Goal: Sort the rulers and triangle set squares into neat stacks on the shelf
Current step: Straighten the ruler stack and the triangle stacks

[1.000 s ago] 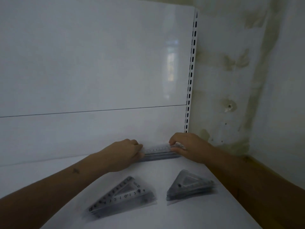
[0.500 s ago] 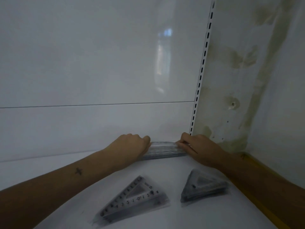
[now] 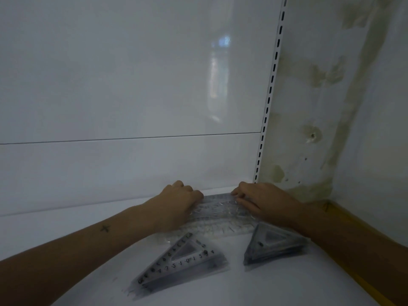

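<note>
dim, soft picture; pale glare on the back panel, edges bowed.

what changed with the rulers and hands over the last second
The clear rulers, earlier bunched in one tight bundle against the back panel, now lie fanned out toward the front of the shelf, almost reaching the two triangle stacks. The left hand and right hand remain at the two ends. The numbered triangle stack and the smaller dark triangle stack look unmoved.
</note>
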Demonstrator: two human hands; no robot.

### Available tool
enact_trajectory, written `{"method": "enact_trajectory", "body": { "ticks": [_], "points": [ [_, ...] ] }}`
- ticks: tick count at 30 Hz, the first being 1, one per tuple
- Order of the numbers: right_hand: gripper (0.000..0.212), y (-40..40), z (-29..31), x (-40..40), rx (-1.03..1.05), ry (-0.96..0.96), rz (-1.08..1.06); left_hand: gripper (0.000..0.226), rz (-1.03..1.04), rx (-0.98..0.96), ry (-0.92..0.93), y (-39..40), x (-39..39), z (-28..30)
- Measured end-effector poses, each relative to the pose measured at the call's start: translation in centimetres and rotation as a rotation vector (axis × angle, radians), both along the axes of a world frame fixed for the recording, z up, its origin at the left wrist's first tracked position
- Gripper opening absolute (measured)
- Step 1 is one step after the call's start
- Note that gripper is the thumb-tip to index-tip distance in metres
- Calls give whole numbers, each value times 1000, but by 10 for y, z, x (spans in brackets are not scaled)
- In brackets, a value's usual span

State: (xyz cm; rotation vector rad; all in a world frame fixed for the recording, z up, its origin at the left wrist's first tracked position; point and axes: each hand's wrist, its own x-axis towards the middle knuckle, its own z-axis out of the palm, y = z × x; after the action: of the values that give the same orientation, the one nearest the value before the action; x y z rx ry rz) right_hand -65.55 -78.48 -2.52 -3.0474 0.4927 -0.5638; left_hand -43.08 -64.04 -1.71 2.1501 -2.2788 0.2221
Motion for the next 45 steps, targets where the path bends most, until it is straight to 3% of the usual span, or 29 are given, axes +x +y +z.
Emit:
{"method": "enact_trajectory", "body": {
  "ticks": [4,10,15,19,23,29,37,45],
  "points": [
    [30,-3,0,-1,-13,19,-5,40,-45,-63,54,-1,6,-9],
    [55,2,18,-3,161,151,-9,40,-38,88,255,6,1,0],
    [107,11,38,7,271,410,-46,81,-31,197,264,9,-6,13],
    [120,14,48,20,343,582,-72,103,5,322,226,6,-10,22],
    [109,20,52,33,231,669,-83,96,43,388,139,-5,-11,27],
    [76,19,58,47,124,671,-40,51,5,335,68,-16,-19,36],
    [42,14,53,60,-13,651,-45,45,7,273,-3,-28,-15,35],
    [41,7,48,54,120,608,-76,24,-4,255,64,-24,-8,42]
  ]
}}
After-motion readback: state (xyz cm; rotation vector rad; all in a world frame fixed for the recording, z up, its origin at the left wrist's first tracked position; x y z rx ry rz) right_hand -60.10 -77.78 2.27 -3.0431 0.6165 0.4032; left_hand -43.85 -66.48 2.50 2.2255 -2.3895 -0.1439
